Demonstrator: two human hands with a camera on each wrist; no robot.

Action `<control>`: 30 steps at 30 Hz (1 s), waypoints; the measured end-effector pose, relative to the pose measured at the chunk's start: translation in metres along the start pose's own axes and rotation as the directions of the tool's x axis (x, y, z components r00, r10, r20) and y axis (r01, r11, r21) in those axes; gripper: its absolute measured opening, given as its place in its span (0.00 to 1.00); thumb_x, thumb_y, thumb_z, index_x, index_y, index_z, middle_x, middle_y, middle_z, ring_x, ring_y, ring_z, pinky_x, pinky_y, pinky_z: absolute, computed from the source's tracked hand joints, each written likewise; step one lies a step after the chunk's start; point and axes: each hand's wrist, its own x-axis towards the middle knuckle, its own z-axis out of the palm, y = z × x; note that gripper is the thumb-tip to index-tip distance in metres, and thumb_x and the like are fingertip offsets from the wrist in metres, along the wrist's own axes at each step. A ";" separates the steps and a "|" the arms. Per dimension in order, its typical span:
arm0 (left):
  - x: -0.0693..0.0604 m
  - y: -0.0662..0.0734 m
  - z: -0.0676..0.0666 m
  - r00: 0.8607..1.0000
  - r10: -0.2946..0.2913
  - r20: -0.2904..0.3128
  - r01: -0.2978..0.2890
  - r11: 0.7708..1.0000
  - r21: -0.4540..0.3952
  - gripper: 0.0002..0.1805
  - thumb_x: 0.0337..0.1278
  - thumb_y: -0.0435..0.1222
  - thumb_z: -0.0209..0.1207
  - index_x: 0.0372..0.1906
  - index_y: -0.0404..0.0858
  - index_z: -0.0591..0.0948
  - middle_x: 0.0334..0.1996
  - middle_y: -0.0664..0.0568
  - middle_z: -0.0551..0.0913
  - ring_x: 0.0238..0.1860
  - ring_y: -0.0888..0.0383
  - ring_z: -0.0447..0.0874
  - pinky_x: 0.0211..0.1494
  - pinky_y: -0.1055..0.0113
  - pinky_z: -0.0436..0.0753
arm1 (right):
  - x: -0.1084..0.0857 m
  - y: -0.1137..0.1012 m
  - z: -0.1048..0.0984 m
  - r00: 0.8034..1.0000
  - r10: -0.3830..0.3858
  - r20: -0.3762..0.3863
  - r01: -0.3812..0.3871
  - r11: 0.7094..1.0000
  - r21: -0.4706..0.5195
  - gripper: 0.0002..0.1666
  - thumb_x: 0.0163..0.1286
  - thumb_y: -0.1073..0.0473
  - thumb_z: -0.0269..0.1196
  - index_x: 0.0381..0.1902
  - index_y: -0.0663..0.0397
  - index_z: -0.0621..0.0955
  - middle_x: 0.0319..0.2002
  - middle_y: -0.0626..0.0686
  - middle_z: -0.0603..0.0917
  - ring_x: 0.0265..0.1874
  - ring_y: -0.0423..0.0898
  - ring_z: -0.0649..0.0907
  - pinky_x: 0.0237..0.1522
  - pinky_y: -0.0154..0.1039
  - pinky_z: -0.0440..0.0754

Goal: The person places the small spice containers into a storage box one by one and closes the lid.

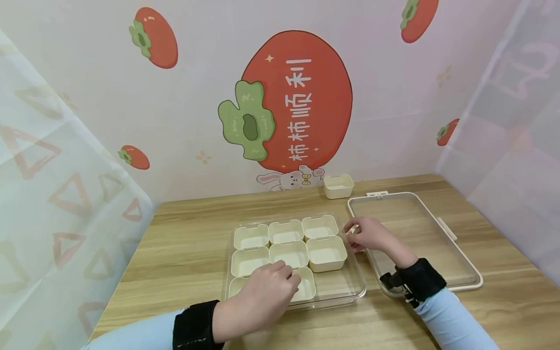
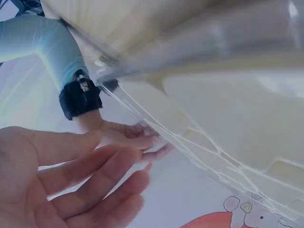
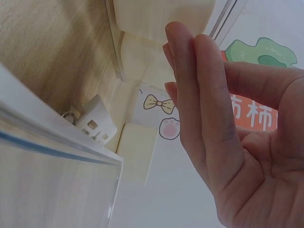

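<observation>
A clear box [image 1: 339, 288] holds several cream cups [image 1: 288, 254]; the right cup of the middle row [image 1: 327, 250] sits a little higher than its neighbours. Over the front row is my left hand [image 1: 258, 301], hiding part of those cups; its fingers [image 2: 102, 178] are loosely bent in the left wrist view, with nothing seen in them. My right hand [image 1: 372, 236] is beside the box's right side, between it and the lid [image 1: 420, 238]. In the right wrist view that hand [image 3: 213, 123] has its fingers nearly straight and nothing visible in its grasp; contact with the box cannot be told.
Another cream cup [image 1: 339, 187] stands at the back of the wooden table [image 1: 183, 253], by the printed wall. The framed transparent lid lies flat to the right of the box. A small white piece with square holes [image 3: 97, 121] shows near the lid in the right wrist view.
</observation>
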 end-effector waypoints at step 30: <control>0.078 -0.060 0.044 0.988 -0.107 -0.115 0.099 0.992 -0.075 0.07 0.56 0.33 0.57 0.26 0.40 0.83 0.25 0.52 0.77 0.31 0.57 0.75 0.33 0.69 0.77 | 0.001 0.001 0.001 1.000 0.010 -0.008 -0.010 1.000 -0.013 0.15 0.58 0.69 0.57 0.43 0.71 0.76 0.19 0.55 0.84 0.19 0.42 0.84 0.25 0.39 0.84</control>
